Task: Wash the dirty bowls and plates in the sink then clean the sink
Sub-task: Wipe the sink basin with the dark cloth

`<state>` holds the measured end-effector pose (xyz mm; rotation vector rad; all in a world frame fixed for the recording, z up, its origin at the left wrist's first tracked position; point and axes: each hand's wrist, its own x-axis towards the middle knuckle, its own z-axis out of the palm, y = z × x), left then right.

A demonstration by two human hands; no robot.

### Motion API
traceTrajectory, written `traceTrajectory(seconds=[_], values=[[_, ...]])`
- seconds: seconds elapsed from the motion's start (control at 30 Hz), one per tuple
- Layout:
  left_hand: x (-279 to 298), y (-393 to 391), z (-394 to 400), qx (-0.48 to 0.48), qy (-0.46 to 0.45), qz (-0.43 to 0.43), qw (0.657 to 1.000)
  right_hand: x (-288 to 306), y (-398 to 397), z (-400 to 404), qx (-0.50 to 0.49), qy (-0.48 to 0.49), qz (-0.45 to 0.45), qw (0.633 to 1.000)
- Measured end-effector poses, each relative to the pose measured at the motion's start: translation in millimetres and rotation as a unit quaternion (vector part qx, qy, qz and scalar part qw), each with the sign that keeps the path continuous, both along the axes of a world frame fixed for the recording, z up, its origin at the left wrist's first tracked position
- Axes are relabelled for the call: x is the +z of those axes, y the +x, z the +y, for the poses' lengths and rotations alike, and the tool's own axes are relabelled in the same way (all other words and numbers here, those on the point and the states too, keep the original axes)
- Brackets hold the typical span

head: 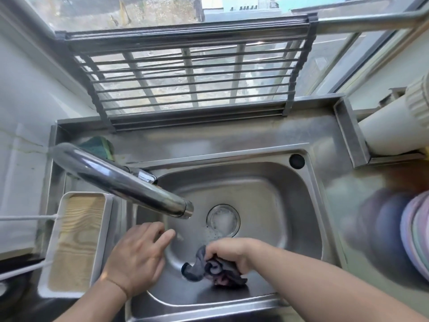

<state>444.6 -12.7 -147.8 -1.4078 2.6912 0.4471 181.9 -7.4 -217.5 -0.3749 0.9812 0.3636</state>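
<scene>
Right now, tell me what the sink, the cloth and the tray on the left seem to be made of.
Sink: stainless steel by the look, brushed grey with soft reflections and blurred highlights.
Cloth: soft dark grey-blue fabric, probably microfibre or cotton; it bunches and folds in the right hand.
Tray: white rim, likely plastic or enamel; the inside shows wood grain, though whether real wood or a print is unclear.

Faucet [120, 180] over open sink [267, 189]

Both forearms are bare to the hands, left [137, 256] and right [228, 253], no sleeves showing.
</scene>
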Motion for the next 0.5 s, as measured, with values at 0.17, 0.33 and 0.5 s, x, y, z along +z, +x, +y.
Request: traceTrajectory(seconds=[0.17,0.33,0.5], values=[[0.4,1.7,0.3,0.0,0.005,-0.003,1.0,12.0,-70.1,-46.7,-0.053,-0.019,0.02,0.998],[4.0,-1.7,-0.2,0.0,0.003,0.001,1.0,-0.1,-128.1,-55.8,0.156,-0.195,0.216,0.944],[4.8,-2.0,-0.4,0.002,0.012,-0.005,1.0,-7.9,-50.0,-2.5,0.157,-0.198,0.14,0.957]])
